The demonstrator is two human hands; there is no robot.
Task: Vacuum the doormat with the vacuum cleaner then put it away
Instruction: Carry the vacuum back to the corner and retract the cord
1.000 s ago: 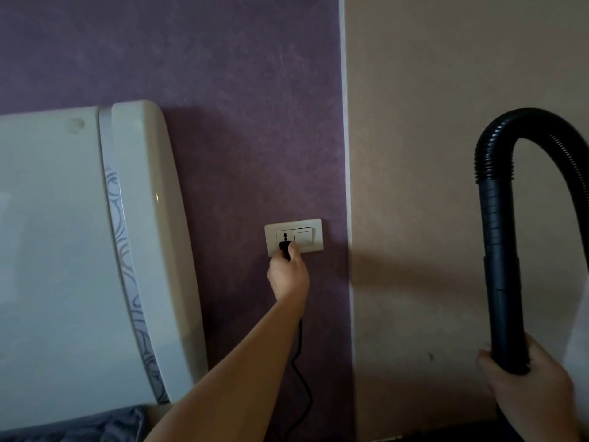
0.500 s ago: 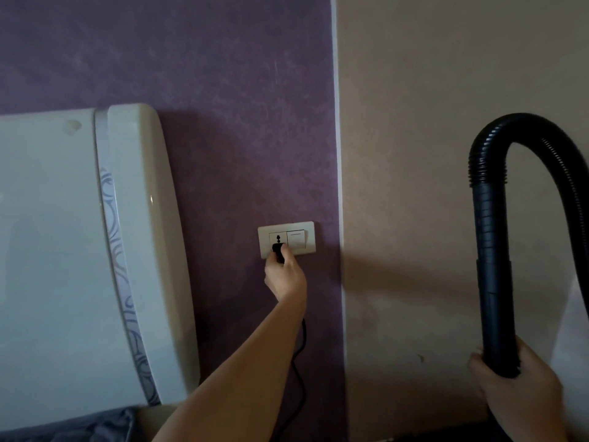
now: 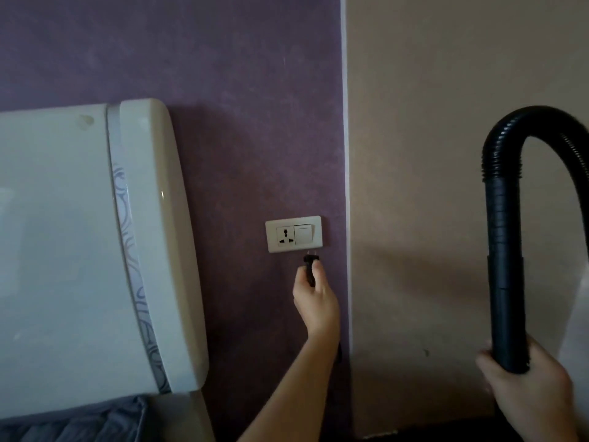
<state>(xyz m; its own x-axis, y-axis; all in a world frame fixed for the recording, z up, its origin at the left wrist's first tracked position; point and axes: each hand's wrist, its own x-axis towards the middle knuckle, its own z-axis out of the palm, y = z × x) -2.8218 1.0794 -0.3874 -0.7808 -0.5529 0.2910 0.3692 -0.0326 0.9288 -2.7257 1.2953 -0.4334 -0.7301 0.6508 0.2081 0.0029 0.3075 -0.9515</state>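
Purple, mottled wall (image 3: 223,74) fills the left and middle of the view and meets a plain beige wall (image 3: 446,90) at a thin white corner strip (image 3: 343,122). Against the purple side leans a large glossy white panel with a rounded top corner (image 3: 63,250), crossed by a band of grey swirl pattern (image 3: 127,234). At the right, the vacuum cleaner's black hose (image 3: 503,250) rises as a smooth rigid tube, turns ribbed near the top and arches over toward the right edge of the frame. Crumpled grey fabric (image 3: 79,422) lies below the white panel. The right hand (image 3: 535,397) is wrapped around the lower end of the hose's tube, fingers curled about it. The left hand (image 3: 315,298) reaches up toward the purple wall with its thumb and fingers pinching a small black two-pin plug (image 3: 309,264), pins pointing up. The plug is just beneath a cream wall plate (image 3: 294,234) that carries a socket on its left half and a rocker switch on its right; the pins are outside the socket, at the plate's lower edge.
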